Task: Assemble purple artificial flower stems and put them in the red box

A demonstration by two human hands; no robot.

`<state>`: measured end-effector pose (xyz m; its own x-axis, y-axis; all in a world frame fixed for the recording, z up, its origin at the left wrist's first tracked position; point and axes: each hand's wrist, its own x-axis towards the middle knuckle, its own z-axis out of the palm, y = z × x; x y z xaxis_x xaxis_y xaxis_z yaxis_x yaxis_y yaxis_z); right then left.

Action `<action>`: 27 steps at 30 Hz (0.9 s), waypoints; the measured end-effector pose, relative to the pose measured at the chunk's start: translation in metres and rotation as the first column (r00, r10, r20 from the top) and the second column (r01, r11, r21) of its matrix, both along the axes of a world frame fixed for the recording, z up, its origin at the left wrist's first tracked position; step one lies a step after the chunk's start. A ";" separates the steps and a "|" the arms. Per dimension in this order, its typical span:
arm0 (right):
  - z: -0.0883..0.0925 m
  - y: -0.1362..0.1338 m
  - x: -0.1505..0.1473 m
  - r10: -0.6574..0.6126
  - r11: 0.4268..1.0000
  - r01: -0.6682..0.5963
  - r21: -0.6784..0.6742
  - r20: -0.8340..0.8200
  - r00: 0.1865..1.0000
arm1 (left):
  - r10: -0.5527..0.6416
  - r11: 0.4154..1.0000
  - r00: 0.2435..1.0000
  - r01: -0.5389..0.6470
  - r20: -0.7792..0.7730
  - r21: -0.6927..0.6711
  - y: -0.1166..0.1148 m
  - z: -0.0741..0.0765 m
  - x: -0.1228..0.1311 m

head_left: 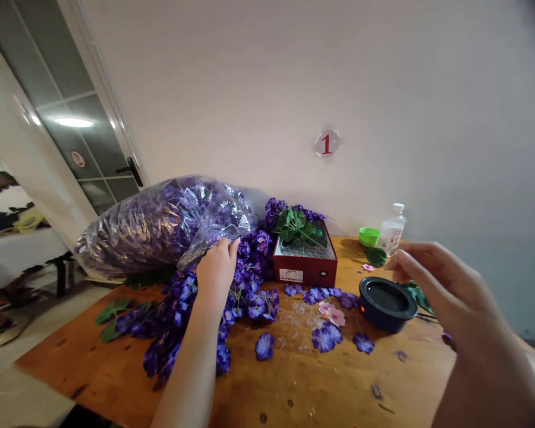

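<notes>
My left hand (216,264) is closed at the open end of a clear plastic bag (160,220) stuffed with purple artificial flowers. Its fingertips point away from me, and whatever they pinch is hidden. Beneath that forearm spreads a heap of purple artificial flowers (245,291) with thin stems. On the right, my right hand (450,291) is raised above the table, thumb and fingers drawn together; I cannot make out anything between them. Just left of and below it sits a dark round heating pot (387,302) with an orange light and dark contents. A green leaf (375,257) shows beyond its fingertips.
A red box (305,267) holds green leaves (296,226). Loose purple petals (327,337) and pink petals (336,316) lie on the wooden table (312,392). A green cup (369,236) and clear bottle (391,229) stand by the wall. A person's foot (9,331) shows far left.
</notes>
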<state>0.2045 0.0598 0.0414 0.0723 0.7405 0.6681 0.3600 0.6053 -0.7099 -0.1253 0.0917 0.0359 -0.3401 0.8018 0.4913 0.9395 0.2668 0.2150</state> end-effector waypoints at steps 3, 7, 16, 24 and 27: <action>-0.005 0.001 -0.003 0.032 0.999 -0.028 -0.046 0.103 0.994 | 0.065 0.965 0.997 -0.074 -0.043 -0.250 0.016 -0.010 -0.011; -0.009 0.003 -0.005 0.068 0.997 -0.060 -0.053 0.171 0.983 | 0.023 0.946 1.000 -0.022 0.001 -0.325 0.028 -0.028 -0.019; -0.013 0.011 -0.010 0.082 0.993 -0.061 -0.099 0.227 0.970 | -0.042 0.972 0.986 0.078 0.161 -0.221 0.028 -0.040 -0.035; -0.014 0.022 -0.029 0.159 0.981 -0.131 -0.146 0.204 0.966 | -0.468 0.883 0.771 0.386 0.432 0.267 0.013 -0.005 -0.023; -0.019 0.023 -0.057 0.291 0.937 -0.246 -0.246 0.163 0.943 | -0.663 0.737 0.375 0.476 0.648 0.479 0.001 0.002 -0.001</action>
<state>0.1476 0.0827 0.0228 -0.2642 0.8434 0.4678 0.3499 0.5358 -0.7685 -0.1266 0.0932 0.0383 -0.1364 0.8801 0.4547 0.3083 -0.3985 0.8638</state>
